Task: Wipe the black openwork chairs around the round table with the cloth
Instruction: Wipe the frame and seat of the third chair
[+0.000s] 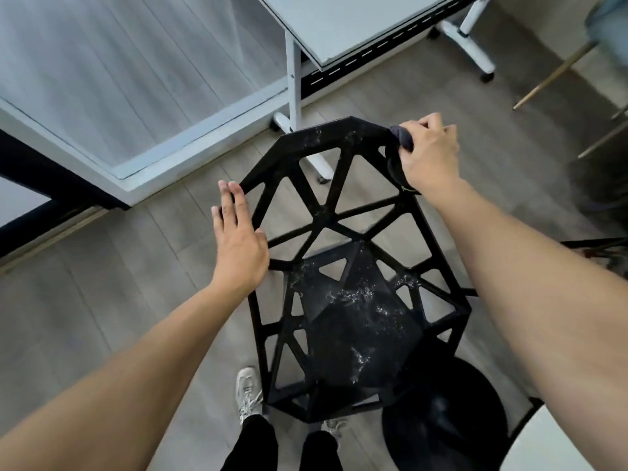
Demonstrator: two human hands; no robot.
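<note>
Bare forearms reach down: left hand [238, 243] lies flat on the black openwork chair [353, 266], right hand [429, 151] grips a dark cloth [402, 137] at its top-right corner; white-speckled seat, grey plank floor [102, 283].

A grey plank floor [343, 93] runs under everything. Beyond the grip stands a pale counter [343, 25] on white legs [293, 79] with castors [487, 76], and far off to the grip's left a white-framed glass panel [112, 83] rises from the floor beside a black frame [20, 164]. Well below the grip are two pale laced shoes [249, 392] under black trouser legs [258, 443], with a round black base [445, 416] just beside them; thin wooden legs [557, 73] slant at the grip's upper right.
</note>
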